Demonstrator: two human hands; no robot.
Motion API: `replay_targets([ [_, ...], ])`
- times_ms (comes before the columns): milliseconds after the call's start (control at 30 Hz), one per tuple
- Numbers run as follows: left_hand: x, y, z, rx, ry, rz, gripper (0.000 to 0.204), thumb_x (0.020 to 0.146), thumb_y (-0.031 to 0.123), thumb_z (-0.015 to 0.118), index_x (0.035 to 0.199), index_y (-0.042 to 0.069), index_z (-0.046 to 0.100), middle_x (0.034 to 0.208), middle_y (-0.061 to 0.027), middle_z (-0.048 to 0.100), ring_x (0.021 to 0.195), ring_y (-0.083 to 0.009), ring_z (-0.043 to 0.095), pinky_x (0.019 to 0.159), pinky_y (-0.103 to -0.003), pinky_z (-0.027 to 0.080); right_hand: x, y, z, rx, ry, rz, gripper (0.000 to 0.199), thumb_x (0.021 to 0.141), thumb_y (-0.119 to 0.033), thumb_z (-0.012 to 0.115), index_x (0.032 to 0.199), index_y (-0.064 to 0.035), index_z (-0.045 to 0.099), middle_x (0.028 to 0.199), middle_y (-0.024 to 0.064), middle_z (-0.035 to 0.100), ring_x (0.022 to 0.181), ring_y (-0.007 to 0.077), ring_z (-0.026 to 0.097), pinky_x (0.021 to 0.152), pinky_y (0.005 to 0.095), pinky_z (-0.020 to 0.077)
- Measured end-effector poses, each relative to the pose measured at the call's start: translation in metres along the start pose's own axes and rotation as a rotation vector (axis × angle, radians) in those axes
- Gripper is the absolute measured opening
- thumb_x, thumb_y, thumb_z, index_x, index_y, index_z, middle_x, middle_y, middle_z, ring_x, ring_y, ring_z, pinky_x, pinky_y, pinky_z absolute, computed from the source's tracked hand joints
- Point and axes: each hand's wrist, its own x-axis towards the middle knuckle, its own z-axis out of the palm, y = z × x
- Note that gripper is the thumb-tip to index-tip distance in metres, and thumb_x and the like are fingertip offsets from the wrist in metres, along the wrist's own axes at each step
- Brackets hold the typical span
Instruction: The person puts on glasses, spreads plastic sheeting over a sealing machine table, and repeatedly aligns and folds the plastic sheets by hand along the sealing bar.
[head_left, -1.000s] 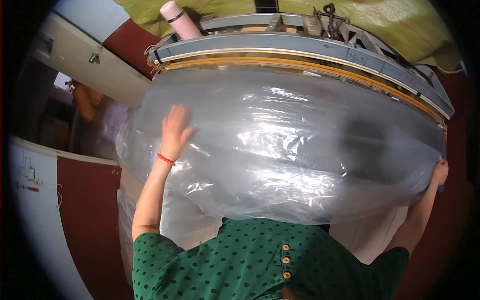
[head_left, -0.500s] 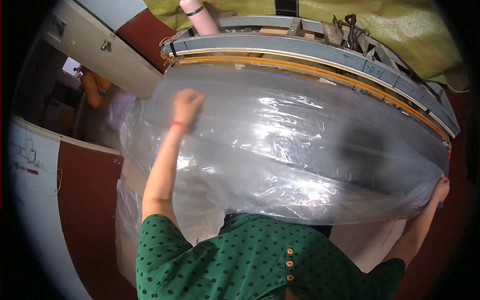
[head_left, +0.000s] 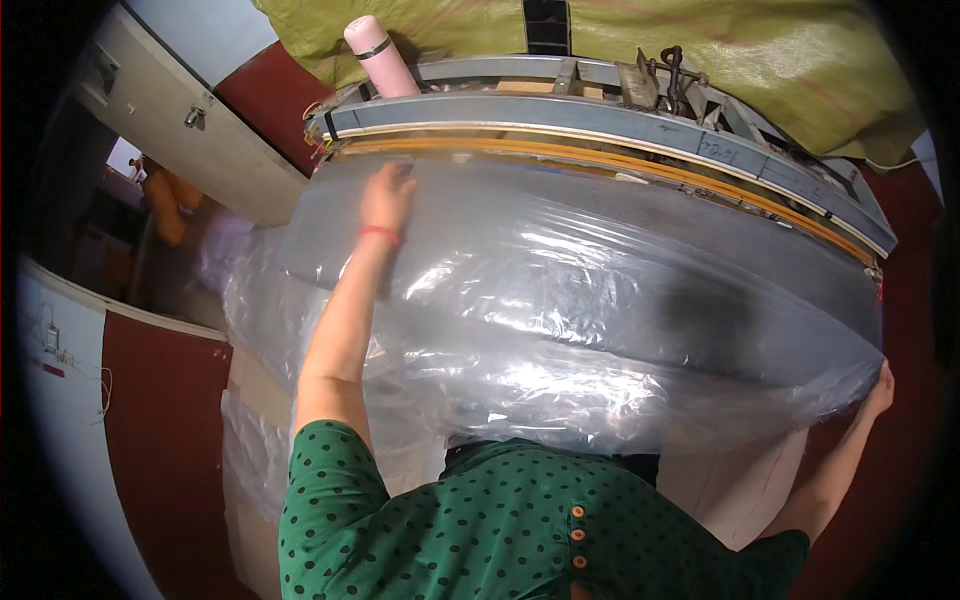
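A clear, shiny plastic sheet [head_left: 590, 385] lies over a grey surface in front of me and hangs wrinkled toward my body. My left hand [head_left: 387, 200], with a red band at the wrist, is over the far left part of the sheet, close to the orange-yellow strip. Motion blurs its fingers, so their grip is unclear. Out at the far right, my right hand [head_left: 880, 390] pinches the corner of the sheet, which is drawn into folds there.
A long grey metal frame [head_left: 600, 105] with an orange-yellow strip [head_left: 560, 150] runs along the far side. On it are a pink bottle [head_left: 385, 65] and a rusty clamp [head_left: 672, 80]. Yellow-green woven sheeting [head_left: 780, 60] hangs behind. A door [head_left: 200, 120] stands ajar at left.
My left hand has moved away from me over the sheet, toward the orange-yellow strip. My right hand keeps hold of the corner. The whole view has shifted slightly.
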Motion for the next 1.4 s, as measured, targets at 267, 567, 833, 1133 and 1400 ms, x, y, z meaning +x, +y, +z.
replay_targets([
  [267, 0.043, 0.017, -0.024, -0.402, 0.047, 0.024, 0.015, 0.082, 0.016, 0.051, 0.079, 0.003, 0.058, 0.077, -0.0085, 0.057, 0.075, -0.0175, 0.053, 0.069, -0.031, 0.043, 0.026, -0.062, 0.014, 0.341, 0.012, 0.212, 0.033, 0.085, -0.031, 0.049, 0.092, -0.0027, 0.064, 0.090, 0.0056, 0.061, 0.083, 0.0163, 0.056, 0.076, 0.0289, 0.0437],
  [567, 0.060, -0.091, 0.037, -0.580, 0.310, -0.309, 0.013, 0.082, 0.014, 0.050, 0.071, 0.008, 0.050, 0.058, 0.0051, 0.040, 0.051, -0.0051, 0.034, 0.047, -0.021, 0.028, -0.019, -0.053, 0.201, -0.114, 0.071, -0.268, 0.023, 0.079, -0.022, 0.058, 0.084, -0.0002, 0.060, 0.079, 0.0110, 0.062, 0.076, 0.0186, 0.058, 0.071, 0.0317, 0.0441],
  [833, 0.092, -0.119, 0.064, -0.710, 0.245, -0.314, 0.015, 0.081, 0.016, 0.058, 0.073, 0.005, 0.053, 0.064, 0.0039, 0.046, 0.058, -0.0057, 0.040, 0.054, -0.020, 0.034, -0.022, -0.068, 0.230, -0.105, 0.138, -0.235, 0.028, 0.073, -0.026, 0.066, 0.077, 0.0002, 0.058, 0.071, 0.0073, 0.061, 0.067, 0.0155, 0.058, 0.066, 0.0284, 0.0445],
  [1133, 0.095, -0.137, 0.040, -0.848, 0.259, -0.549, 0.016, 0.083, 0.014, 0.047, 0.074, 0.002, 0.054, 0.072, -0.0031, 0.056, 0.060, -0.0108, 0.050, 0.054, -0.023, 0.043, -0.021, -0.106, 0.227, 0.253, 0.052, -0.105, 0.009, 0.081, -0.010, 0.050, 0.085, -0.0028, 0.046, 0.062, 0.0073, 0.053, 0.044, 0.0124, 0.049, 0.040, 0.0244, 0.0405],
  [1400, 0.105, -0.162, -0.012, -0.211, -0.176, -0.400, 0.037, 0.087, 0.035, 0.041, 0.070, 0.006, 0.056, 0.058, -0.0016, 0.051, 0.054, -0.0135, 0.050, 0.047, -0.028, 0.040, -0.027, -0.113, 0.217, 0.189, -0.092, -0.101, 0.018, 0.083, -0.020, 0.054, 0.085, -0.0025, 0.054, 0.065, 0.0036, 0.055, 0.051, 0.0101, 0.051, 0.045, 0.0228, 0.0410],
])
